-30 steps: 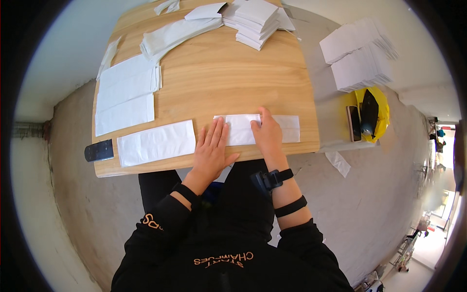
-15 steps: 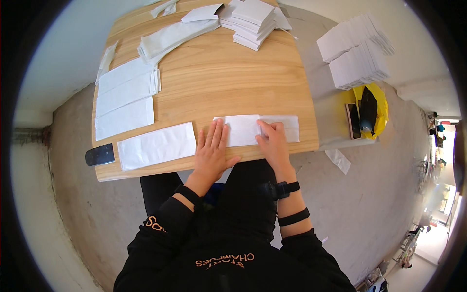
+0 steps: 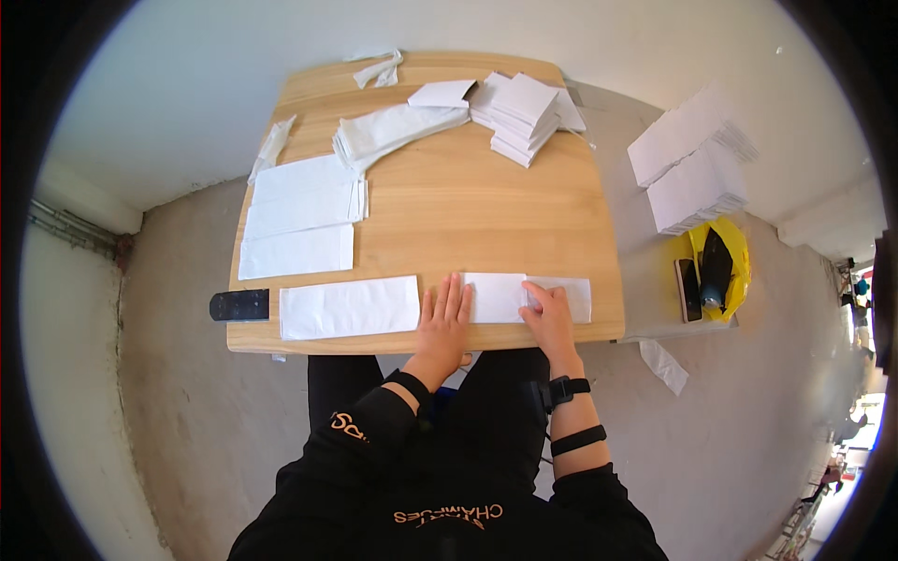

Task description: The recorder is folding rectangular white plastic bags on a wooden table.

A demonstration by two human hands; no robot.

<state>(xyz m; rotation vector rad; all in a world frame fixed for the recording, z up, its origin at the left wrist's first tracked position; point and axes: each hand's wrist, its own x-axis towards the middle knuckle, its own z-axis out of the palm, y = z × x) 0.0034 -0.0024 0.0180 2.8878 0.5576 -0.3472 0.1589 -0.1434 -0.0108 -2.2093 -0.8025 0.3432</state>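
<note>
A long white paper strip (image 3: 510,297) lies along the near edge of the wooden table (image 3: 449,215). My left hand (image 3: 443,323) lies flat, fingers spread, on its left end. My right hand (image 3: 551,318) presses down on the strip right of its middle, fingers together on a fold line. Neither hand grips anything. Just left of my left hand lies a second, flat white sheet (image 3: 348,307).
Stacked white sheets (image 3: 301,215) cover the table's left side, folded paper bundles (image 3: 393,131) and a pile of folded pieces (image 3: 524,105) sit at the far end. A black remote (image 3: 239,305) hangs at the left corner. Paper stacks (image 3: 690,161), a phone (image 3: 688,288) and a yellow object (image 3: 728,266) lie to the right.
My right hand has slid to the right along the strip, from near its middle toward its right end. My left hand has stayed pressed on the left end.
</note>
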